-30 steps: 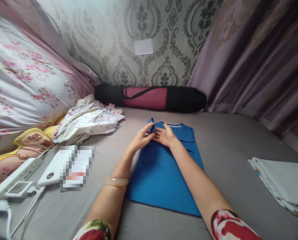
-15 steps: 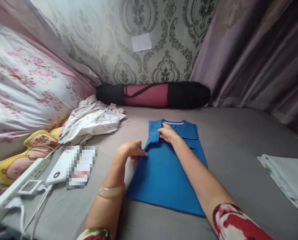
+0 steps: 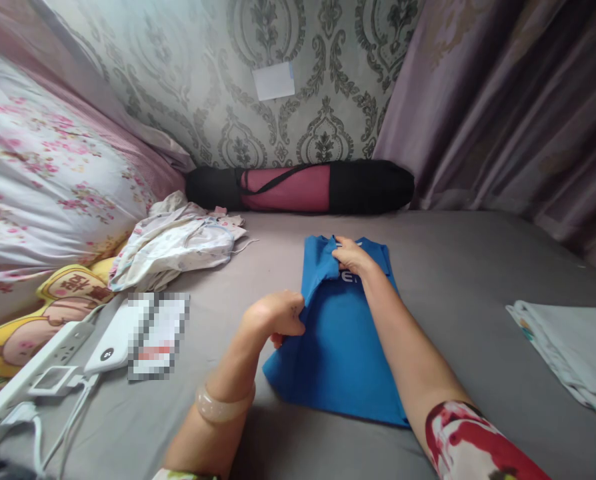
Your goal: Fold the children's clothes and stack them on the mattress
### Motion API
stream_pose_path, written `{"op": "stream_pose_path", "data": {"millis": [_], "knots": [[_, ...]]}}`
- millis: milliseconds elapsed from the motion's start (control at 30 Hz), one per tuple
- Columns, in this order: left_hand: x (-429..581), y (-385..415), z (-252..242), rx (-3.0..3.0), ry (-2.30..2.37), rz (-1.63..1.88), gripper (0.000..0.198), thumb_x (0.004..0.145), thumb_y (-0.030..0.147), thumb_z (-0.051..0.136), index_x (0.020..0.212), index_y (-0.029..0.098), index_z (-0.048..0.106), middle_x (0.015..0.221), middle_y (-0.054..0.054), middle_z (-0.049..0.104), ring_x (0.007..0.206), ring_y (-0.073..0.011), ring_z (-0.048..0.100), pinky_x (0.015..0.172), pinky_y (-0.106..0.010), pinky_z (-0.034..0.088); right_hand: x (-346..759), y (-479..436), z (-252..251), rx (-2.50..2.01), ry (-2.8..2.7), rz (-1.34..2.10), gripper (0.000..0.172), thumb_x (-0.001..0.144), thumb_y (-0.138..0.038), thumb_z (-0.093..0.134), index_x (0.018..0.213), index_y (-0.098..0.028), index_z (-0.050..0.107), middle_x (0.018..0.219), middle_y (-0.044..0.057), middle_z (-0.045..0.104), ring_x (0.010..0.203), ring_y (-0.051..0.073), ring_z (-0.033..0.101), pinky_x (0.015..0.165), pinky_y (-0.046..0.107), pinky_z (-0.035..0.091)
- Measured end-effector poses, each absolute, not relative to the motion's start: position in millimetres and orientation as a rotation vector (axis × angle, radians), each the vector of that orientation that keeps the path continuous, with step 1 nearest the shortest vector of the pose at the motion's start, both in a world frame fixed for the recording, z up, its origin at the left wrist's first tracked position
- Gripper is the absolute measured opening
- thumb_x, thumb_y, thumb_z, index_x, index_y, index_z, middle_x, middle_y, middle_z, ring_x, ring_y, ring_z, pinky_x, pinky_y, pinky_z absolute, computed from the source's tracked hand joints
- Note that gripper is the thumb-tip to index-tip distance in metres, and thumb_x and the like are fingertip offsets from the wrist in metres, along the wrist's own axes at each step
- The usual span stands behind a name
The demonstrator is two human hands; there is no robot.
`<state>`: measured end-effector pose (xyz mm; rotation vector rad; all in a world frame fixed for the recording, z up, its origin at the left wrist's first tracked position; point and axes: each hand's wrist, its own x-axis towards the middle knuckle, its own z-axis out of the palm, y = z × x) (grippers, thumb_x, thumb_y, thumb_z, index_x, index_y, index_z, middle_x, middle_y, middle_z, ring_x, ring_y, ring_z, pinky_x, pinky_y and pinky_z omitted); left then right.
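Note:
A blue shirt (image 3: 343,353) lies on the grey bedsheet in front of me, its sides partly folded inward. White lettering shows below its collar. My left hand (image 3: 281,317) is closed on the shirt's left edge, about halfway down, and that edge is lifted a little. At the collar, my right hand (image 3: 353,257) pinches the fabric near the left shoulder. The fingertips of both hands are partly hidden by cloth.
A black and pink rolled bag (image 3: 288,188) lies along the wall. Crumpled pale cloth (image 3: 183,240), a yellow plush (image 3: 18,333), a white power strip (image 3: 28,387) and a white power bank (image 3: 121,333) are on the left. Folded pale fabric (image 3: 568,340) rests at right.
My left hand has taken hold of the shirt's left edge and drawn it up and inward. My right hand has moved right with the collar fabric, uncovering lettering.

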<state>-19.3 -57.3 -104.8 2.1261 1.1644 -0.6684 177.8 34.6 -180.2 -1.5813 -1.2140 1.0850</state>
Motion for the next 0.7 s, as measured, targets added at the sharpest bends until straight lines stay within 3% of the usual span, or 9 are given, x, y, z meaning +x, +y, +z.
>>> {"op": "stream_pose_path", "data": {"millis": [167,233,467,700], "knots": [[-14,-71,-96,2.528,1.164,-0.561,0.005,0.071,0.023,0.058,0.07,0.019,0.061,0.085,-0.005,0.073,0.083,-0.0222,0.069,0.066,-0.027,0.05,183,36,-185,-1.63,-1.099,1.208,0.046,0.062,0.002,0.051,0.101,-0.019,0.064,0.052,-0.007,0.05,0.042,0.012,0.049,0.048,0.023,0.047],[-13,-75,-96,2.566,1.177,-0.543,0.009,0.073,0.021,0.057,0.08,0.021,0.063,0.094,-0.005,0.072,0.089,-0.0216,0.068,0.068,-0.027,0.049,183,36,-185,-1.647,-1.091,1.209,0.045,0.064,0.001,0.052,0.103,-0.018,0.063,0.055,-0.006,0.052,0.044,0.012,0.051,0.048,0.023,0.047],[-6,-94,-95,2.556,1.45,-0.505,0.025,0.084,0.015,0.049,0.107,0.015,0.057,0.099,-0.013,0.07,0.095,-0.0265,0.068,0.072,-0.032,0.049,184,32,-183,-1.714,-1.104,1.164,0.048,0.068,-0.001,0.062,0.114,-0.012,0.056,0.065,-0.004,0.057,0.051,0.013,0.057,0.049,0.023,0.049],[-7,-143,-102,2.494,1.475,-0.482,0.03,0.089,0.014,0.039,0.118,0.013,0.046,0.094,-0.013,0.068,0.089,-0.0275,0.068,0.071,-0.035,0.05,188,36,-190,-1.731,-1.149,1.081,0.053,0.063,0.001,0.065,0.114,-0.012,0.058,0.061,-0.005,0.056,0.049,0.012,0.055,0.049,0.022,0.047]]}}
